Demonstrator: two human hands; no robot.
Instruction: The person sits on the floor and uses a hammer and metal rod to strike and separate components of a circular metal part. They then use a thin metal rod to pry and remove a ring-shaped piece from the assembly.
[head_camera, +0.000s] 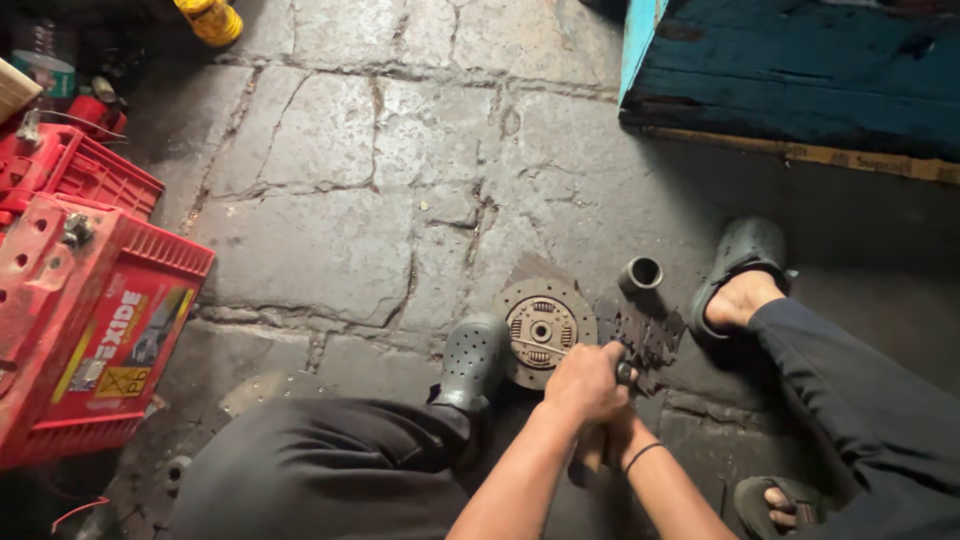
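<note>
One red battery (95, 330) sits far left. One clutch disc (541, 331) lies on the stone floor (330, 180); the left hand (588, 383) is fisted around a dark tool (625, 372) at its edge. The right hand (612, 440) grips a wooden handle (590, 458) underneath. One short pipe (641, 274) stands beyond.

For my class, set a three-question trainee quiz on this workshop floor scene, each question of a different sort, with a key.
1. True or false: the round metal disc lies flat on the stone floor.
2. What lies right beside the disc, away from the person? A) a short grey pipe piece B) a glass jar C) a tyre
3. Fill in: the red battery case sits at the picture's ____ edge.

Key: 1 true. 2 A. 3 left. Both hands, left and right, grip a wooden-handled tool.
</note>
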